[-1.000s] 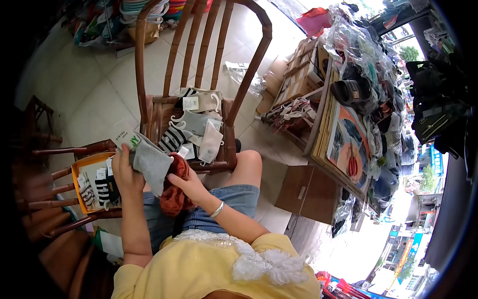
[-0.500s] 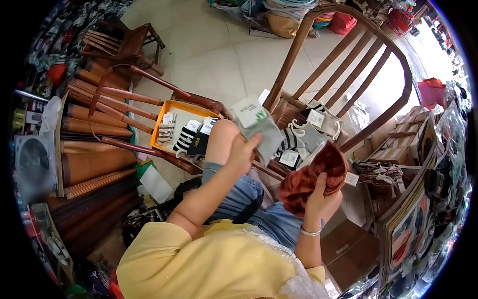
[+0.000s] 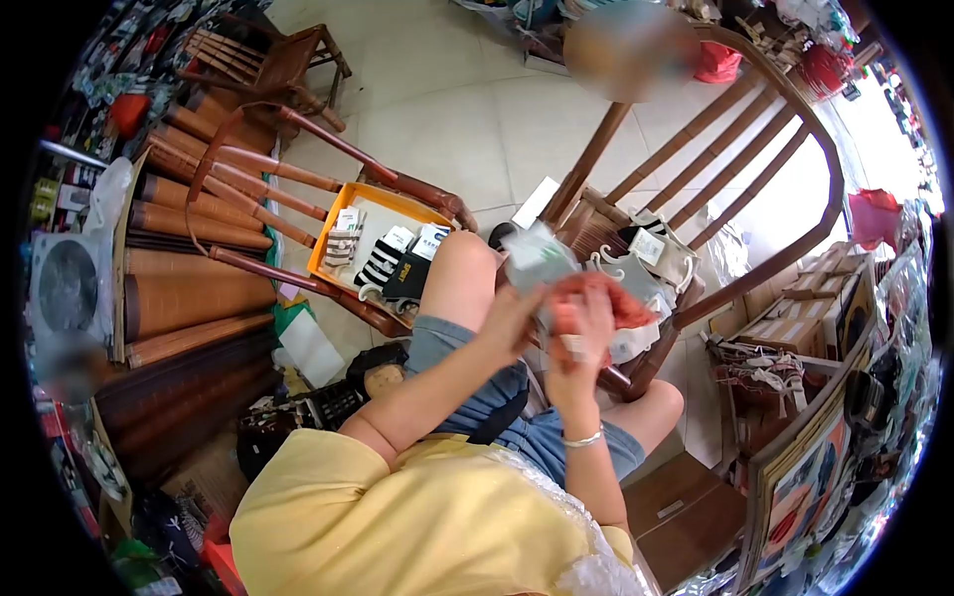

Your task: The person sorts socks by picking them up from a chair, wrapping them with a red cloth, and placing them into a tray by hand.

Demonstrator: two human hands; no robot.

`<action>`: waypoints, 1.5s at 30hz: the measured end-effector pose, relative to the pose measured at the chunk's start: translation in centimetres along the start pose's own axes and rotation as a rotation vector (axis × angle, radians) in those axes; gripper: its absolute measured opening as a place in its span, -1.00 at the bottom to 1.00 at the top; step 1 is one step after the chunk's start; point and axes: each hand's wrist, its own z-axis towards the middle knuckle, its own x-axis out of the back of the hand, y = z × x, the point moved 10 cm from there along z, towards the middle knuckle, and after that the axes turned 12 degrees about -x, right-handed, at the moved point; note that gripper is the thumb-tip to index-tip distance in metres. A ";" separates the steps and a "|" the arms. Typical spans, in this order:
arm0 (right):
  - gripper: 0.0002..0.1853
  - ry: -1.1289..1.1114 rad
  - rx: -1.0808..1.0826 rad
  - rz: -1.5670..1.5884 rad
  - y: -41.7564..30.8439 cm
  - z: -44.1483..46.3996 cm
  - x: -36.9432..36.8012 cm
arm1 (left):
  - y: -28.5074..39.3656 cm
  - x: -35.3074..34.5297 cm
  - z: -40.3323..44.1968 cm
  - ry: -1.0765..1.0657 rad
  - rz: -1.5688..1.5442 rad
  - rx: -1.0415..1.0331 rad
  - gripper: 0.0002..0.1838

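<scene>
My left hand [image 3: 509,324] is closed on a pair of grey socks [image 3: 538,256] with a pale label, blurred by motion, above the front of the wooden chair. Right beside it, my right hand [image 3: 584,333] grips a soft, reddish piece of cloth [image 3: 630,306], bunched up and partly hidden by the fingers. The two hands nearly meet, and the cloth overlaps the lower end of the socks. Behind them, more labelled socks [image 3: 651,248] on small white hooks lie on the chair seat.
A yellow-rimmed tray [image 3: 320,253] with several pairs of striped and black socks rests on the left chair [image 3: 383,181]. The slatted chair back [image 3: 701,139] rises at the right. Rolled brown mats [image 3: 194,308] stand at far left, and a cardboard box [image 3: 686,517] is at lower right.
My right hand has swung left and up with the reddish cloth, which is now bunched against the socks. My left hand has shifted slightly right and lower, still holding the grey socks.
</scene>
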 end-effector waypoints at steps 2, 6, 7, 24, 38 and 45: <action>-0.59 -0.037 0.024 -0.183 0.9 -0.1 -2.0 | 1.1 -4.3 -1.3 -0.145 -0.213 -0.148 -0.67; -0.62 -0.111 -0.704 0.477 9.9 -0.7 -2.8 | 3.6 -1.5 -1.8 -0.107 -0.088 -0.108 -0.59; -0.65 -0.073 -0.813 0.502 13.4 -2.8 -2.6 | 4.5 0.3 -1.5 -0.083 -0.005 -0.130 -0.52; -0.60 0.172 -0.820 -0.096 13.8 -6.0 4.4 | 24.9 44.0 4.8 0.307 1.388 -0.077 -0.46; -0.65 0.074 -0.862 -0.145 12.9 -3.2 -0.9 | 18.7 44.4 5.9 0.470 1.762 0.101 -0.55; -0.72 -0.036 -0.804 -0.371 11.8 -2.5 -1.8 | 20.4 43.9 3.9 0.607 2.033 0.184 -0.50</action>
